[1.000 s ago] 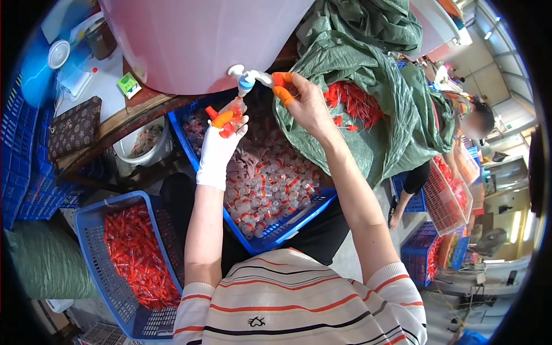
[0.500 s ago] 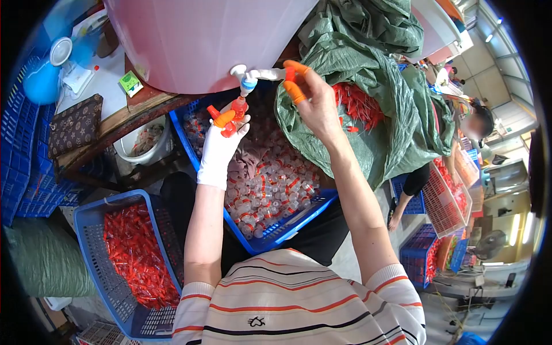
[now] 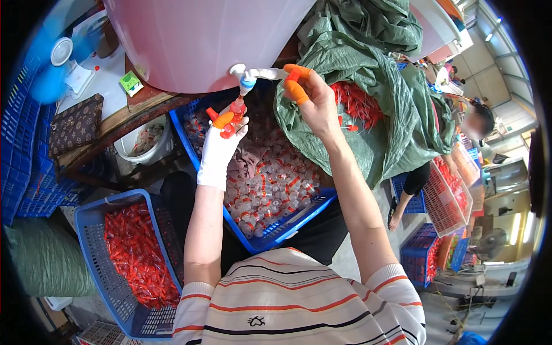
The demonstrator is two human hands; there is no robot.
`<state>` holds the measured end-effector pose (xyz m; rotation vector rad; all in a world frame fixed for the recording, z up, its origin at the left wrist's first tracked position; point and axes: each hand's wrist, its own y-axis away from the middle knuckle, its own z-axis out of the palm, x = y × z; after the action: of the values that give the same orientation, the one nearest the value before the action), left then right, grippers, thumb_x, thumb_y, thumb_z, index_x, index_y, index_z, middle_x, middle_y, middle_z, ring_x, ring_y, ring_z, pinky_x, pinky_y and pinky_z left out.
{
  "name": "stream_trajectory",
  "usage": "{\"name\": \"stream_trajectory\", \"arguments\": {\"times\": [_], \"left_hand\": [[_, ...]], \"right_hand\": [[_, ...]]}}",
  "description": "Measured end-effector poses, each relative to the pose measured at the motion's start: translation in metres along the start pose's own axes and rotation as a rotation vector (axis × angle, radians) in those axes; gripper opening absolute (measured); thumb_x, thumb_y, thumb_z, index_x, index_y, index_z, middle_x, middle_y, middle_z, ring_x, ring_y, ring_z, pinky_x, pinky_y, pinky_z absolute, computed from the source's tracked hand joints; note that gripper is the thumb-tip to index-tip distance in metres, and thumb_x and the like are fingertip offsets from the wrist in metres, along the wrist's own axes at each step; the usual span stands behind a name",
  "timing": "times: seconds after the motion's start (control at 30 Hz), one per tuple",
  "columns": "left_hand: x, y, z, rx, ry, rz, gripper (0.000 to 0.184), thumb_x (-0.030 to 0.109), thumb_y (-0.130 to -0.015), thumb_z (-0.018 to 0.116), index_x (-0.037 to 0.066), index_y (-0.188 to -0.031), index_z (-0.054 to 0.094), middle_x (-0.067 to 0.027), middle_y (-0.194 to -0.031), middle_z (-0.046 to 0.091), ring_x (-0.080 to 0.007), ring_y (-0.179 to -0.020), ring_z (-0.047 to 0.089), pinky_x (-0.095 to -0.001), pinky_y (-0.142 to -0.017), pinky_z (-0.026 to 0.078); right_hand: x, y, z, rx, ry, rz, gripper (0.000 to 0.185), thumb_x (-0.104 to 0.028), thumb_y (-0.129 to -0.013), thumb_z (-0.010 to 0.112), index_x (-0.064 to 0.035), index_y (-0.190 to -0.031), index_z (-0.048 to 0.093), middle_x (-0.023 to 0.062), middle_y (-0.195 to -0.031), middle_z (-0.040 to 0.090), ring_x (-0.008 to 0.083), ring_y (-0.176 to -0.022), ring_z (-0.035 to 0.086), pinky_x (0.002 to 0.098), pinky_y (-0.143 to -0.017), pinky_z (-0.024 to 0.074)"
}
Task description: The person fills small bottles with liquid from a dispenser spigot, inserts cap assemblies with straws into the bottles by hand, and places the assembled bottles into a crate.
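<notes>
My left hand (image 3: 225, 144), in a white glove with an orange finger cover, is closed around a small bottle of red liquid (image 3: 237, 108). Its neck is just below the white and blue tap (image 3: 247, 83) on the big tub (image 3: 201, 40); whether they touch is unclear. Red plastic caps (image 3: 221, 121) are also in that hand. Right of the tap's white lever, my right hand (image 3: 316, 100) pinches a small red cap (image 3: 294, 75) between orange-covered thumb and finger. Under both hands, a blue crate (image 3: 282, 236) holds many small clear bottles with red bands (image 3: 261, 198) and a cloth.
A green sack (image 3: 374, 152) with red caps (image 3: 356, 106) stands open at right. At lower left, a blue basket (image 3: 92, 253) holds red filled pieces. A wooden table (image 3: 138, 106), white bucket (image 3: 164, 150) and blue fan (image 3: 57, 63) are left. Another person sits farther right near red-filled crates.
The bottle and my left fingers have shifted slightly down and left at the tap. My right fingers have tilted a little, still pinching the red cap.
</notes>
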<state>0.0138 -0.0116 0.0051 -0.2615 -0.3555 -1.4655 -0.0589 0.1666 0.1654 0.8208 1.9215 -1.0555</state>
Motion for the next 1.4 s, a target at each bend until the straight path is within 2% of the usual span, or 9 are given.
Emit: {"name": "stream_trajectory", "arguments": {"times": [0.33,0.47,0.5,0.6,0.63,0.9,1.03,1.2,1.4], "left_hand": [[-0.031,0.039,0.024,-0.157,-0.354,-0.042,0.046,-0.007,-0.086,0.060,0.000,-0.131,0.052,-0.0103,-0.113,0.063,-0.0127,-0.088,0.061,-0.0224,-0.076,0.052],[-0.041,0.032,0.012,-0.346,0.148,-0.296,0.037,0.000,-0.091,0.055,-0.002,-0.127,0.054,-0.0108,-0.111,0.062,-0.0155,-0.093,0.060,-0.0266,-0.078,0.051],[-0.048,0.045,0.023,-0.215,-0.529,-0.059,0.032,0.010,-0.096,0.048,-0.003,-0.125,0.054,-0.0133,-0.113,0.062,-0.0202,-0.099,0.060,-0.0315,-0.082,0.051],[-0.073,0.044,0.000,0.107,0.292,-0.292,0.030,0.008,-0.093,0.055,-0.003,-0.121,0.056,-0.0136,-0.110,0.063,-0.0221,-0.097,0.062,-0.0321,-0.082,0.053],[-0.072,0.051,0.001,-0.123,-0.547,-0.060,0.033,-0.002,-0.087,0.060,0.000,-0.120,0.059,-0.0070,-0.105,0.064,-0.0159,-0.091,0.061,-0.0281,-0.081,0.052],[-0.083,0.073,0.012,-0.112,-0.409,-0.253,0.033,0.000,-0.090,0.059,-0.002,-0.123,0.057,-0.0076,-0.102,0.065,-0.0119,-0.079,0.061,-0.0230,-0.070,0.052],[-0.088,0.083,0.046,-0.087,-0.790,-0.134,0.031,0.005,-0.092,0.051,-0.003,-0.121,0.058,-0.0089,-0.101,0.066,-0.0127,-0.074,0.062,-0.0250,-0.067,0.053],[-0.081,0.086,0.070,-0.092,-0.798,-0.258,0.033,-0.006,-0.089,0.043,-0.004,-0.116,0.061,-0.0092,-0.102,0.067,-0.0139,-0.077,0.063,-0.0252,-0.072,0.052],[-0.086,0.106,0.102,-0.418,-1.394,0.340,0.040,-0.014,-0.071,0.057,0.000,-0.109,0.062,-0.0118,-0.105,0.064,-0.0224,-0.099,0.062,-0.0309,-0.087,0.048]], "right_hand": [[0.022,0.032,0.003,-0.323,-0.267,0.202,0.025,-0.009,-0.097,0.055,-0.0014,-0.121,0.057,0.0050,-0.102,0.066,0.0110,-0.096,0.062,0.0268,-0.086,0.0511],[0.051,0.059,-0.002,-0.433,-0.356,0.236,0.023,-0.009,-0.094,0.059,-0.0012,-0.116,0.062,0.0022,-0.108,0.064,0.0101,-0.098,0.059,0.0267,-0.090,0.0471],[0.062,0.069,-0.002,-0.375,-0.326,0.201,0.023,-0.009,-0.093,0.060,-0.0018,-0.115,0.062,0.0031,-0.111,0.063,0.0113,-0.101,0.058,0.0282,-0.092,0.0462],[0.077,0.097,0.006,-0.260,-0.269,0.106,0.022,-0.007,-0.090,0.065,-0.0024,-0.110,0.060,0.0034,-0.109,0.060,0.0120,-0.101,0.057,0.0285,-0.089,0.0475],[0.091,0.108,0.009,-0.249,-0.461,0.212,0.022,-0.006,-0.088,0.068,-0.0034,-0.108,0.059,0.0029,-0.107,0.061,0.0106,-0.096,0.058,0.0268,-0.082,0.0498],[0.030,0.123,-0.040,-0.245,0.424,-0.284,0.023,-0.011,-0.082,0.072,-0.0034,-0.099,0.060,0.0141,-0.094,0.066,0.0269,-0.080,0.066,0.0370,-0.071,0.0516],[0.020,0.143,-0.055,-0.520,0.754,0.265,0.030,-0.031,-0.090,0.060,-0.0056,-0.106,0.059,0.0202,-0.097,0.065,0.0365,-0.085,0.064,0.0436,-0.071,0.0509],[0.040,0.177,-0.068,-0.323,0.629,-0.120,0.024,-0.024,-0.089,0.059,-0.0048,-0.103,0.058,0.0180,-0.093,0.066,0.0382,-0.084,0.063,0.0457,-0.070,0.0488],[0.059,0.206,-0.058,-0.353,-0.529,0.578,0.020,-0.023,-0.094,0.056,-0.0048,-0.098,0.063,-0.0045,-0.077,0.057,0.0058,-0.066,0.049,0.0244,-0.059,0.0404]]}}
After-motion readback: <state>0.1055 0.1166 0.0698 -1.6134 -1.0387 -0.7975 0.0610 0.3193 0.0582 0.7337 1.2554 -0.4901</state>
